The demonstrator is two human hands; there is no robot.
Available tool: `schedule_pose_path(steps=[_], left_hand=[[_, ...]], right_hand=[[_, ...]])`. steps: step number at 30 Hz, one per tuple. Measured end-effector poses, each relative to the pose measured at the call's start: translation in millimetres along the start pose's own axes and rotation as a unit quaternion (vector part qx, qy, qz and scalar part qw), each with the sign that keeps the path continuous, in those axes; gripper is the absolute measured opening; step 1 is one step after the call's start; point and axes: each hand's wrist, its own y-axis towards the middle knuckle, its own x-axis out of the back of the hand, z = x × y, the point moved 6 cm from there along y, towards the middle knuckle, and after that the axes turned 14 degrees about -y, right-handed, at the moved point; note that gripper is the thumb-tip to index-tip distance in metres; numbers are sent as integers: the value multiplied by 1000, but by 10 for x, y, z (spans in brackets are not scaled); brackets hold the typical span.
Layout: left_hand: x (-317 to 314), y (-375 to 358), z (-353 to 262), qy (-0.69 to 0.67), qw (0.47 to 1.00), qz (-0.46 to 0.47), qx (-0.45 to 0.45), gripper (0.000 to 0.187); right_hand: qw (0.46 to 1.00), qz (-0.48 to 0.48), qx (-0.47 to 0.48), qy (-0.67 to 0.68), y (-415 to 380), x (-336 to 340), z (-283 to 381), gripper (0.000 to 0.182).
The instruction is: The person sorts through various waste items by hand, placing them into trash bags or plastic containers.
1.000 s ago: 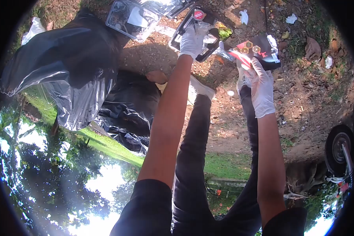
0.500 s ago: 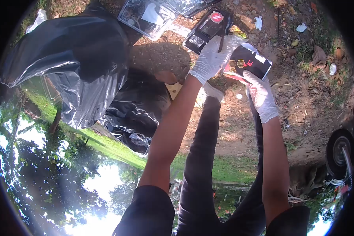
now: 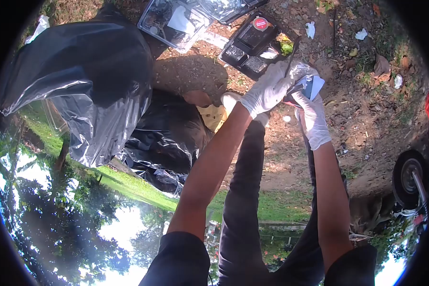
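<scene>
Both hands wear white gloves. My left hand (image 3: 268, 89) and my right hand (image 3: 312, 117) are closed together on a crumpled black packet (image 3: 312, 86) with a bit of clear plastic wrap (image 3: 301, 69) on top of it. The packet is held above dirt ground, just in front of my dark trouser legs. A black compartment food tray (image 3: 247, 47) with a round red sticker lies on the ground just beyond my hands. A clear plastic container (image 3: 174, 21) lies further left.
A large black rubbish bag (image 3: 81, 71) stands open at the left, with more black plastic (image 3: 167, 138) beside it. Scraps of white paper (image 3: 311, 29) and dry leaves litter the dirt. A small wheel (image 3: 407, 180) is at the right edge.
My left hand left the black tray and came to the packet. Both hands have folded the packet smaller and drawn it nearer my legs. The tray lies on the ground.
</scene>
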Motion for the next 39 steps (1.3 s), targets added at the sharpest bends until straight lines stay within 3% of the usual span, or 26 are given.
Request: schedule_pose_path(steps=[3, 5, 6, 9, 10, 13, 15, 17, 18, 19, 20, 21, 22, 24, 27, 29, 31, 33, 35, 39], left_hand=[[-75, -13, 219, 33, 997, 49, 40, 36], [-110, -128, 160, 235, 965, -66, -96, 26], [-131, -137, 171, 108, 990, -77, -46, 24], [20, -70, 127, 120, 992, -35, -21, 24], [57, -77, 176, -44, 996, -46, 57, 24], [201, 42, 125, 94, 994, -43, -31, 27], [321, 102, 159, -39, 996, -80, 7, 21], [459, 267, 306, -144, 969, -173, 103, 15], [544, 392, 494, -244, 950, -178, 79, 18], [579, 516, 554, -243, 950, -178, 79, 18], [660, 585, 608, -50, 964, -232, 119, 23], [738, 656, 652, 145, 937, -279, 152, 32], [720, 753, 722, 146, 937, -280, 151, 32], [683, 888, 880, 302, 889, -309, 154, 40], [668, 1039, 1068, 316, 871, -328, 185, 49], [652, 1126, 1101, 339, 872, -336, 112, 58], [635, 1234, 1117, 406, 853, -315, 95, 46], [619, 1278, 1197, 430, 846, -304, 81, 52], [627, 1291, 1285, 447, 848, -252, 130, 56], [607, 1280, 1319, 460, 837, -252, 155, 56]], right_hand=[[1000, 6, -6, 30, 14, -10, -50, 32], [999, -38, -26, 8, 6, 26, -73, 52], [999, -34, 18, 24, 83, 21, -116, 53], [998, -59, 19, -17, 189, 60, -160, 38], [998, -56, 14, -27, 162, 57, -114, 34], [997, -64, 35, -10, 212, 117, -193, 33], [997, -66, 36, 14, 92, 123, -40, 33], [987, -48, 5, 154, -64, 109, 181, 40], [988, -56, -34, 142, -69, 158, 175, 34], [987, -64, -73, 131, -78, 206, 169, 29], [988, -66, -43, 134, -78, 224, 219, 27], [988, -67, -12, 135, -67, 244, 268, 24], [990, -76, -28, 113, -59, 288, 272, 24], [990, -82, -44, 107, -63, 334, 324, 24], [984, -87, -20, 151, -33, 408, 354, 23], [980, -66, -17, 187, -13, 508, 359, 22], [978, -79, -25, 193, 18, 625, 376, 21], [978, -57, -30, 197, 48, 710, 379, 21], [976, -57, -16, 210, 54, 737, 414, 20], [976, -65, -26, 207, 44, 749, 452, 20]])
